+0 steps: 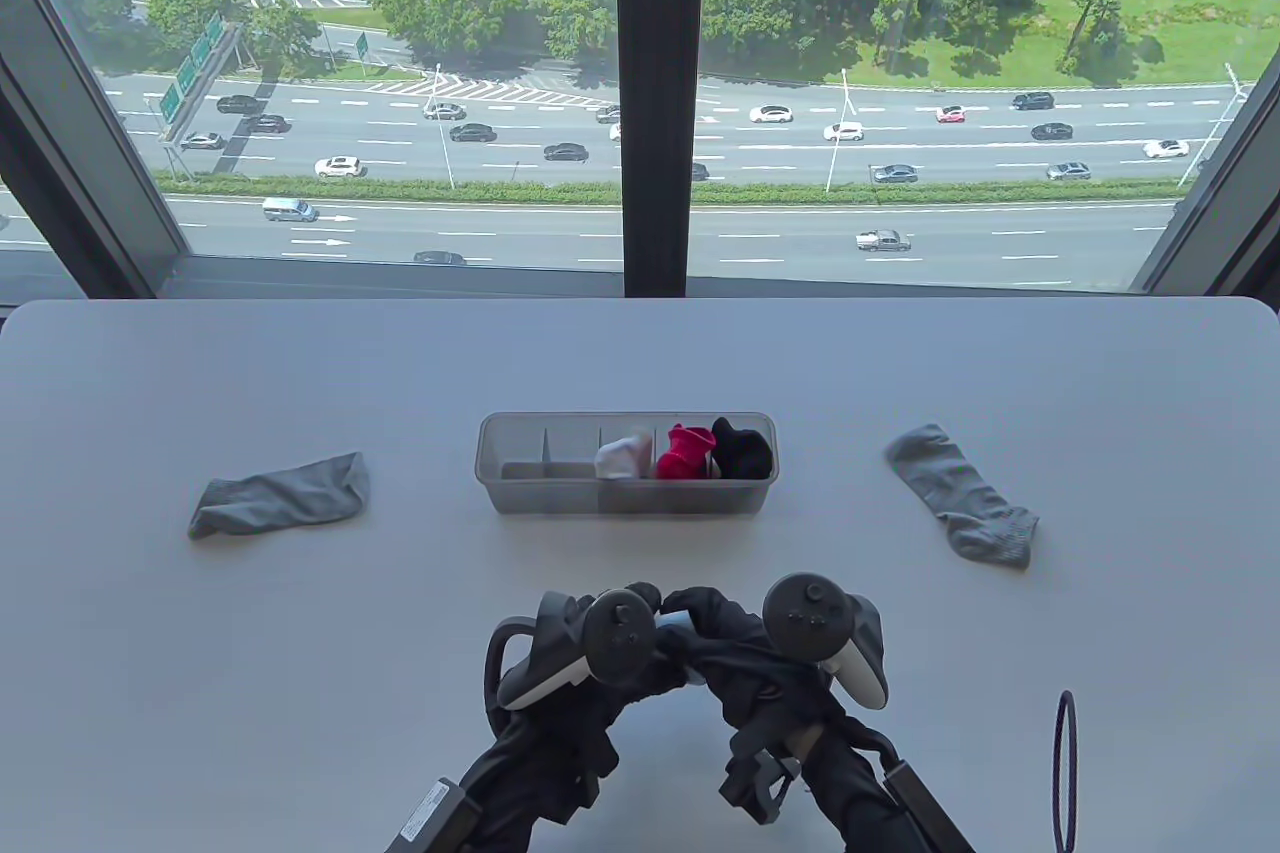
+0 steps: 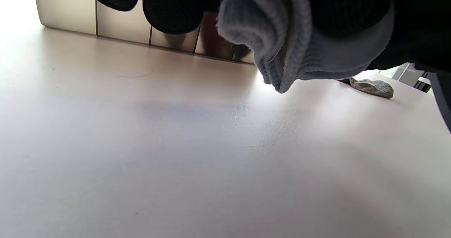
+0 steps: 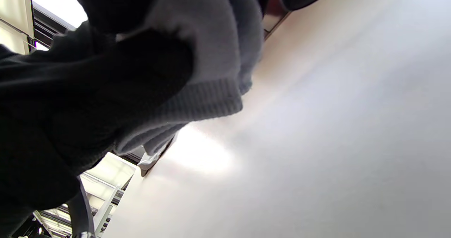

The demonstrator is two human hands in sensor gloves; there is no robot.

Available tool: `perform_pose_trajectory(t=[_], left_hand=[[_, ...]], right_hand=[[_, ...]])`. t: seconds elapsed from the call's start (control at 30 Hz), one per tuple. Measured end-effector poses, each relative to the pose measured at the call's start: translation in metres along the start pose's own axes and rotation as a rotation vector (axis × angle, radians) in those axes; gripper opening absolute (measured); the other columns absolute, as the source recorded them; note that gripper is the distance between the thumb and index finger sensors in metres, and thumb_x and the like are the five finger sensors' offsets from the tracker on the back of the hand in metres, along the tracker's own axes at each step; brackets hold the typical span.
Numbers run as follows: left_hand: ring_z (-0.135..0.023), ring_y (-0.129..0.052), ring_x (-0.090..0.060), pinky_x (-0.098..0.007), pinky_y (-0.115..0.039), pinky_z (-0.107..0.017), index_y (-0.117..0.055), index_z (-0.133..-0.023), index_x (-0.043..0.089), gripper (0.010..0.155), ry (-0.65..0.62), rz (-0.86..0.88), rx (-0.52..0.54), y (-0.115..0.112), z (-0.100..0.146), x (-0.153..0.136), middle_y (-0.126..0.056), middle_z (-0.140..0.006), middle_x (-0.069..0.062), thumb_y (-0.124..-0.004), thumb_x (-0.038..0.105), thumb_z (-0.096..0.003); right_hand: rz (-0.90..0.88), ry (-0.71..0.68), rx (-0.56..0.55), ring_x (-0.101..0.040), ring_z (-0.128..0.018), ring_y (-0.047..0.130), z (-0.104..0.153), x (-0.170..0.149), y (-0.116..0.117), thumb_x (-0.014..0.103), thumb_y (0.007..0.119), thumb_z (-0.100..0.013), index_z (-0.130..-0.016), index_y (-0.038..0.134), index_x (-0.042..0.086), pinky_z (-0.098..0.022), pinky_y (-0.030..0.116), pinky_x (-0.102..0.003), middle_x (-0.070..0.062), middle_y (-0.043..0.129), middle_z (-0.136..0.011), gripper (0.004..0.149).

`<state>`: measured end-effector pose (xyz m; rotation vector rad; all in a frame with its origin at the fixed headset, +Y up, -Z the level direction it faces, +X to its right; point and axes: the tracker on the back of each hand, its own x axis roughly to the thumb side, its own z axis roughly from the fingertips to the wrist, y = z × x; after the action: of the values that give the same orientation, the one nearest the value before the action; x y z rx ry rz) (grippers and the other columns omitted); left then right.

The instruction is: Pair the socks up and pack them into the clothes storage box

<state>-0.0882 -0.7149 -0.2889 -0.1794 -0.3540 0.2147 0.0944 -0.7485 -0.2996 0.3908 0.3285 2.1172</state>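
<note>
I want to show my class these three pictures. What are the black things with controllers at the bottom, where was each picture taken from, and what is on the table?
They are a person's left hand and right hand in black sensor gloves, each with a tracker strapped on its back. One camera looks down at the table; the two others sit on the wrists. Both hands hold a bundled light grey-blue sock. The clear storage box holds white, red and black sock bundles. One grey sock lies left of it, another grey sock lies to the right.

A high-rise room, likely an office, is indicated: a plain white table (image 1: 300,373) is set against a dark-framed window (image 1: 655,143); at 12 o'clock a multi-lane highway (image 1: 640,223) is seen far below.
</note>
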Motion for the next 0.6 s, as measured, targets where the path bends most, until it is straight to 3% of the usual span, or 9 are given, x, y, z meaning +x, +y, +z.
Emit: perform_pose_trajectory(t=[0.1, 0.17, 0.23, 0.33, 0.43, 0.47, 0.53, 0.6], left_hand=[[-0.066, -0.089, -0.031, -0.060, -0.071, -0.066, -0.056, -0.097, 0.013, 0.061, -0.032, 0.017, 0.143, 0.006, 0.003, 0.003, -0.082, -0.079, -0.010, -0.078, 0.044, -0.0493], [-0.059, -0.092, -0.029, -0.059, -0.074, -0.062, -0.063, -0.094, 0.012, 0.057, -0.052, 0.023, 0.090, 0.006, 0.002, 0.001, -0.086, -0.073, -0.012, -0.077, 0.044, -0.0499], [-0.056, -0.094, -0.029, -0.058, -0.076, -0.060, -0.066, -0.093, 0.010, 0.056, -0.053, 0.035, 0.076, 0.004, 0.003, -0.002, -0.089, -0.070, -0.011, -0.075, 0.044, -0.0507], [-0.057, -0.094, -0.032, -0.061, -0.074, -0.062, -0.065, -0.095, 0.008, 0.058, -0.045, 0.021, 0.043, 0.001, 0.001, -0.001, -0.090, -0.069, -0.013, -0.070, 0.047, -0.0527], [-0.094, -0.075, -0.045, -0.068, -0.057, -0.073, -0.054, -0.106, 0.017, 0.065, -0.039, -0.027, 0.120, 0.001, 0.004, 0.004, -0.069, -0.106, -0.018, -0.070, 0.047, -0.0512], [-0.096, -0.072, -0.045, -0.068, -0.055, -0.074, -0.055, -0.108, 0.016, 0.064, -0.061, -0.013, 0.123, 0.001, 0.004, 0.005, -0.066, -0.108, -0.019, -0.069, 0.045, -0.0522], [-0.085, -0.080, -0.043, -0.065, -0.061, -0.072, -0.058, -0.106, 0.011, 0.061, -0.081, -0.015, 0.123, 0.001, 0.004, 0.008, -0.074, -0.098, -0.020, -0.067, 0.042, -0.0542], [-0.070, -0.086, -0.035, -0.062, -0.067, -0.067, -0.058, -0.103, 0.006, 0.060, -0.083, -0.017, 0.107, 0.001, 0.003, 0.008, -0.080, -0.084, -0.018, -0.063, 0.042, -0.0551]], right_hand=[[-0.081, -0.012, 0.010, -0.026, -0.087, 0.080, 0.001, 0.000, -0.003, 0.045, 0.069, -0.057, -0.103, 0.054, 0.015, -0.077, 0.045, -0.064, -0.005, 0.079, -0.092, 0.057], [-0.075, -0.031, 0.001, -0.036, -0.102, 0.063, 0.002, 0.001, -0.004, 0.043, 0.073, -0.056, -0.111, 0.038, 0.023, -0.076, 0.042, -0.068, -0.008, 0.055, -0.115, 0.068], [-0.050, -0.043, 0.011, -0.031, -0.098, 0.072, 0.001, 0.003, -0.006, 0.039, 0.075, -0.056, -0.111, 0.040, 0.028, -0.076, 0.045, -0.066, -0.007, 0.067, -0.108, 0.066], [-0.009, -0.024, 0.003, -0.026, -0.084, 0.083, 0.000, 0.002, -0.006, 0.042, 0.072, -0.056, -0.106, 0.056, 0.024, -0.077, 0.049, -0.063, -0.011, 0.080, -0.094, 0.055], [0.034, 0.004, -0.043, -0.022, -0.073, 0.089, 0.001, -0.001, -0.006, 0.044, 0.065, -0.058, -0.102, 0.057, 0.013, -0.076, 0.053, -0.059, -0.008, 0.085, -0.083, 0.054], [0.021, 0.002, -0.044, -0.020, -0.071, 0.090, 0.001, -0.002, -0.007, 0.045, 0.063, -0.059, -0.102, 0.058, 0.013, -0.076, 0.054, -0.058, -0.007, 0.086, -0.081, 0.054], [-0.033, 0.009, -0.039, -0.021, -0.071, 0.089, 0.001, -0.003, -0.009, 0.045, 0.062, -0.059, -0.102, 0.058, 0.013, -0.076, 0.053, -0.058, -0.007, 0.086, -0.080, 0.053], [-0.038, -0.014, -0.020, -0.025, -0.084, 0.082, 0.002, -0.003, -0.009, 0.046, 0.063, -0.059, -0.105, 0.053, 0.018, -0.077, 0.047, -0.062, -0.007, 0.080, -0.092, 0.055]])
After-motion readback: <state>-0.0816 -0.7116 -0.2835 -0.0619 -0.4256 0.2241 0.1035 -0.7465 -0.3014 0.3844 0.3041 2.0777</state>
